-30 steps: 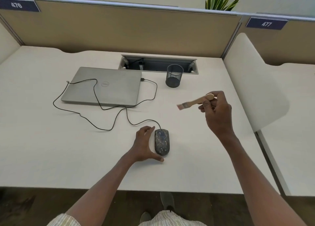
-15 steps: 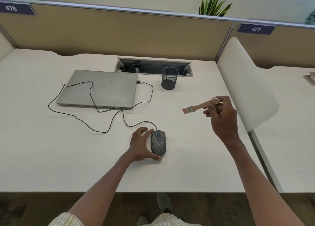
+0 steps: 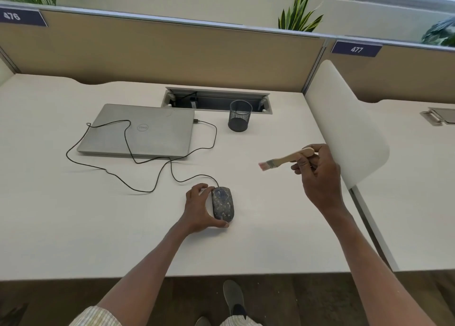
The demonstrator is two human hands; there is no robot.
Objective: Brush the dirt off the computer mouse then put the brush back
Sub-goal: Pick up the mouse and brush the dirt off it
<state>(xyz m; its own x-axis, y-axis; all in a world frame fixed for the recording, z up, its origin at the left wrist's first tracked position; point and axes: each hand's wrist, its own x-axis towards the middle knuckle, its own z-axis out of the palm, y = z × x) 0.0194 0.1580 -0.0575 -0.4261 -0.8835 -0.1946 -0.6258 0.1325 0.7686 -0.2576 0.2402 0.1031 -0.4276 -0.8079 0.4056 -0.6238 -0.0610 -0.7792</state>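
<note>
A dark computer mouse (image 3: 222, 203) speckled with dirt lies on the white desk (image 3: 73, 227), its black cable running back to the laptop. My left hand (image 3: 199, 208) holds the mouse from its left side, thumb curled under its near end and fingers at its far end. My right hand (image 3: 320, 178) hovers above the desk to the right and grips a small wooden-handled brush (image 3: 285, 158). The brush's bristles point left, well apart from the mouse.
A shut grey laptop (image 3: 140, 131) lies at the back left. A black mesh cup (image 3: 240, 116) stands beside the cable slot (image 3: 216, 100). A white divider panel (image 3: 344, 133) bounds the desk on the right. The partition wall closes the back.
My right hand with the brush has drifted slightly down and toward me. My left hand stays on the mouse. The camera view has shifted a little.
</note>
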